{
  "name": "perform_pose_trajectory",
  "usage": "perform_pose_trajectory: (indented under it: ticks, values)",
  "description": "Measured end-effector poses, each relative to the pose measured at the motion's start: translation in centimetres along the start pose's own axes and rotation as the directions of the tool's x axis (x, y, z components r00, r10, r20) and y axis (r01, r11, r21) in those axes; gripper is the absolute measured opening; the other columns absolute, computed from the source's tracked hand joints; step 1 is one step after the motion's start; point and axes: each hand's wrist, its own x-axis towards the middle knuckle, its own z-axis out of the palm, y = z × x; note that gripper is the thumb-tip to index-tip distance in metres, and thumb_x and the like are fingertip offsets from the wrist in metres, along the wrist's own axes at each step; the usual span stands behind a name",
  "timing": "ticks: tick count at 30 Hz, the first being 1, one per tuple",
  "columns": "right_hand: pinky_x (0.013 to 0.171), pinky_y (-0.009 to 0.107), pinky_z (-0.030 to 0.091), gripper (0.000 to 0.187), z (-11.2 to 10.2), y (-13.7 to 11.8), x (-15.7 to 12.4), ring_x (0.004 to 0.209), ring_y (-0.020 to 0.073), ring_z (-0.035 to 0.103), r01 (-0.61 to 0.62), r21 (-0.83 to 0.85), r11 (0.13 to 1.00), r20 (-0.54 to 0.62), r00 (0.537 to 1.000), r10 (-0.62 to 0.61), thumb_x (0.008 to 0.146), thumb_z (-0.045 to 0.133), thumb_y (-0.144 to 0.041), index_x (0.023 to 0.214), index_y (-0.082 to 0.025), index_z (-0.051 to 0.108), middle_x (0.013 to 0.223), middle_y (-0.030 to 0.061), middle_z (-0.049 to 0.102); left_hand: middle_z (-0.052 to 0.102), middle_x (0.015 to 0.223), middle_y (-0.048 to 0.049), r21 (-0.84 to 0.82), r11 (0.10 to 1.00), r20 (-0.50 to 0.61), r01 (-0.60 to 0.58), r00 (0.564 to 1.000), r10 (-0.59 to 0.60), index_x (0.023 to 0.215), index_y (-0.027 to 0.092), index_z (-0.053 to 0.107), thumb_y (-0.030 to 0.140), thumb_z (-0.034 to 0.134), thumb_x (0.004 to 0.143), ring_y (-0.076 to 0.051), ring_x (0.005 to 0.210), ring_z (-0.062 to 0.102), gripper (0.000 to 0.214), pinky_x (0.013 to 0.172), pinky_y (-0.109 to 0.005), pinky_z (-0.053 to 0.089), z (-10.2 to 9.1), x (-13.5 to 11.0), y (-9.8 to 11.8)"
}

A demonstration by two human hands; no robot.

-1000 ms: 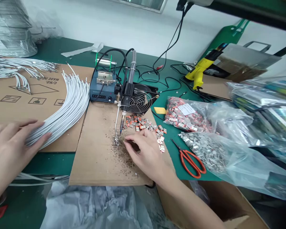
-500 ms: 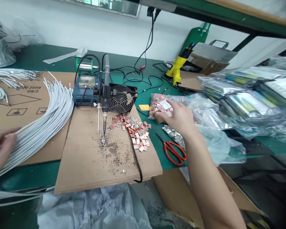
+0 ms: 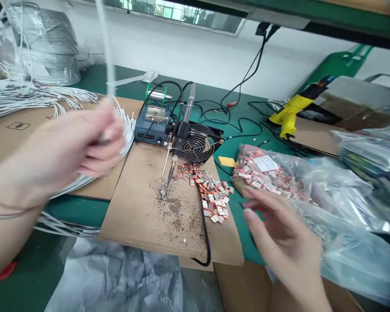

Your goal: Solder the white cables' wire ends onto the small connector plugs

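My left hand, slightly blurred, is raised over the left side of the bench with its fingers closed round a white cable, which sticks up past the top of the view. Behind it lies a bundle of white cables, partly hidden by the hand. My right hand is open, thumb and fingers apart and holding nothing, in front of a clear bag of orange-and-metal USB connectors. Loose USB connectors lie heaped on a cardboard sheet, left of that hand.
A soldering iron stands tip down over solder bits, beside a blue soldering station and a fan. A yellow heat gun lies at back right. Wrapped cable coils stand at back left. A black cord crosses the cardboard.
My left hand has come up and rightward from the left edge, now with a white cable in it. My right hand has drawn back from the connector bag. The view has swung left.
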Motion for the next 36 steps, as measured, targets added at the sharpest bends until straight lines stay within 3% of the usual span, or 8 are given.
perform_pose_trajectory:
  ticks: [2, 5, 12, 17, 23, 26, 29, 36]
  values:
    - [0.070, 0.033, 0.045, 0.034, 1.3, -1.3, -0.9, 0.076, 0.0170, 0.053, -0.016, 0.178, 0.984, 0.088, 0.996, 0.001, 0.083, 0.054, -0.015, 0.113, -0.029, 0.058, 0.092, 0.0038, 0.057, 0.024, 0.050, 0.0089, -0.103, 0.994, 0.208, 0.039, 0.978, -0.017, 0.064, 0.018, 0.044, 0.035, 0.032, 0.093, -0.003, 0.040, 0.021, 0.035, 0.038, -0.009, 0.018, 3.5, 0.3, -1.4]
    - [0.062, 0.027, 0.047, 0.030, 3.1, -3.0, -2.1, 0.070, 0.0154, 0.055, -0.119, 0.364, 0.924, 0.193, 0.980, 0.051, 0.083, 0.056, -0.013, 0.109, -0.028, 0.061, 0.081, 0.0023, 0.061, 0.029, 0.052, 0.0092, -0.040, 0.951, 0.486, 0.306, 0.838, -0.249, 0.076, 0.018, 0.050, 0.042, 0.039, 0.091, -0.006, 0.044, 0.022, 0.030, 0.039, -0.014, 0.020, 7.1, -1.0, -5.4]
    - [0.049, 0.024, 0.040, 0.005, 6.0, -4.7, -3.1, 0.053, 0.0126, 0.050, -0.430, 0.494, 0.756, 0.386, 0.887, 0.252, 0.075, 0.064, -0.019, 0.071, -0.018, 0.067, 0.058, 0.0014, 0.059, 0.038, 0.060, 0.0063, 0.293, 0.869, 0.307, 0.400, 0.821, -0.481, 0.093, 0.019, 0.057, 0.048, 0.032, 0.091, -0.009, 0.056, 0.035, 0.038, 0.052, -0.018, 0.030, 7.1, -6.1, -11.8]
    - [0.044, 0.023, 0.029, 0.015, 7.5, -5.2, -4.1, 0.048, 0.0096, 0.038, -0.589, 0.506, 0.630, 0.555, 0.782, 0.284, 0.072, 0.065, -0.024, 0.059, -0.016, 0.061, 0.051, -0.0021, 0.049, 0.047, 0.062, 0.0056, 0.050, 0.912, 0.251, 0.407, 0.879, -0.405, 0.084, 0.018, 0.052, 0.044, 0.050, 0.085, -0.007, 0.050, 0.044, 0.027, 0.049, -0.018, 0.036, 7.5, -6.4, -13.7]
    - [0.042, 0.020, 0.026, 0.024, 8.0, -5.1, -4.0, 0.043, 0.0080, 0.033, -0.632, 0.756, 0.170, 0.541, 0.750, 0.381, 0.073, 0.069, -0.033, 0.057, -0.020, 0.057, 0.046, -0.0057, 0.043, 0.053, 0.055, 0.0022, -0.085, 0.952, 0.099, 0.296, 0.953, -0.287, 0.070, 0.013, 0.063, 0.044, 0.064, 0.075, -0.009, 0.044, 0.051, 0.031, 0.045, -0.019, 0.039, 8.1, -5.8, -13.1]
    - [0.046, 0.021, 0.033, 0.012, 7.6, -4.9, -3.8, 0.049, 0.0095, 0.042, -0.531, 0.775, 0.343, 0.375, 0.823, 0.427, 0.077, 0.067, -0.029, 0.067, -0.022, 0.066, 0.053, -0.0031, 0.051, 0.058, 0.055, 0.0006, -0.161, 0.932, 0.077, 0.324, 0.946, -0.315, 0.072, 0.013, 0.066, 0.046, 0.066, 0.073, -0.009, 0.043, 0.055, 0.032, 0.045, -0.019, 0.041, 7.7, -5.7, -12.7]
    - [0.051, 0.026, 0.041, 0.007, 7.5, -5.3, -3.7, 0.056, 0.0136, 0.053, -0.508, 0.627, 0.590, 0.415, 0.860, 0.298, 0.075, 0.067, -0.021, 0.080, -0.022, 0.072, 0.065, 0.0030, 0.063, 0.061, 0.056, 0.0002, -0.185, 0.922, 0.072, 0.342, 0.940, -0.334, 0.071, 0.014, 0.066, 0.046, 0.065, 0.073, -0.009, 0.043, 0.057, 0.033, 0.045, -0.019, 0.042, 7.4, -5.7, -12.8]
    - [0.046, 0.026, 0.042, 0.016, 7.8, -6.0, -3.3, 0.054, 0.0152, 0.056, -0.373, 0.553, 0.745, 0.404, 0.902, 0.153, 0.077, 0.061, -0.013, 0.078, -0.021, 0.074, 0.061, 0.0044, 0.065, 0.062, 0.055, -0.0019, 0.046, 0.978, 0.068, 0.203, 0.976, -0.206, 0.068, 0.013, 0.064, 0.038, 0.054, 0.085, -0.011, 0.049, 0.058, 0.031, 0.052, -0.021, 0.044, 7.1, -5.9, -13.1]
